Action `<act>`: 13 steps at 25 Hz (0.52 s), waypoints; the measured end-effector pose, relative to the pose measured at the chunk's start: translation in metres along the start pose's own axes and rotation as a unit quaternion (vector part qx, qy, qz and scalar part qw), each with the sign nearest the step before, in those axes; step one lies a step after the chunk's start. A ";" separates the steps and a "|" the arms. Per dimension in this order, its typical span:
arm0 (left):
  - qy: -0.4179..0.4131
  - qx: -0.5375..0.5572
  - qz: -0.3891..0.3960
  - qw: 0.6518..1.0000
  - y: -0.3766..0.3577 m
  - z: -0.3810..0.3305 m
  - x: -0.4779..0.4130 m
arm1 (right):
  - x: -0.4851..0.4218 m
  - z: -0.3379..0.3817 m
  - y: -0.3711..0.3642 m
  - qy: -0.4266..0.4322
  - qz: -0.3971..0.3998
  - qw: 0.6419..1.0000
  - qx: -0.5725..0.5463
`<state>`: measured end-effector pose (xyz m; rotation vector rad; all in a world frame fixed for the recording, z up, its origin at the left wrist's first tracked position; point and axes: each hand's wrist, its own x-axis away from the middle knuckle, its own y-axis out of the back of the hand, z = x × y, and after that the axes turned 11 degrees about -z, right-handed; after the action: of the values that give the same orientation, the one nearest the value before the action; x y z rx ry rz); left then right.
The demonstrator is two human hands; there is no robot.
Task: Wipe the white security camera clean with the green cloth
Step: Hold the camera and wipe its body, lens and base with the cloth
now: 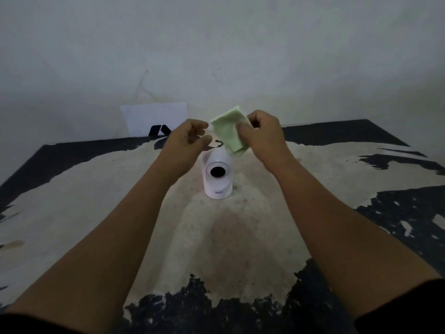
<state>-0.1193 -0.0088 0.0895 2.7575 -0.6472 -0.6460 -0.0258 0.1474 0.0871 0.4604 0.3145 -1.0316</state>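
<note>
Two bare arms reach forward from the bottom of the picture, with dark sleeve ends at the lower corners. Between them, upright on the worn tabletop [96,213], stands the small round white plastic security camera [218,175]. Its dark round lens faces the person. It sits near the middle of the tabletop, a bit toward the far side.

Just above and behind the camera hangs the soft, pale green cloth [227,131]. The low corner of the cloth comes down by the top of the camera; if it touches cannot be told. The right hand [261,133] holds the cloth, with its fingers [243,127] pinched tight on the cloth's right edge. The left hand [187,138] is just beside the cloth, on its left. Its fingers are curled loosely and hold nothing.

The tabletop is pale with patches of black. At the far edge, a white sheet of paper with a black mark [154,118] leans on the grey wall [216,44].
</note>
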 end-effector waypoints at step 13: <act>0.116 -0.023 0.065 0.991 -0.010 0.047 -0.003 | 0.035 -0.030 -0.044 -0.173 0.184 0.967 -0.024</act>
<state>-0.1398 -0.0042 0.0457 2.6661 -0.7400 -0.3026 -0.0483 0.1179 0.0359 0.2726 -0.0589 -0.7209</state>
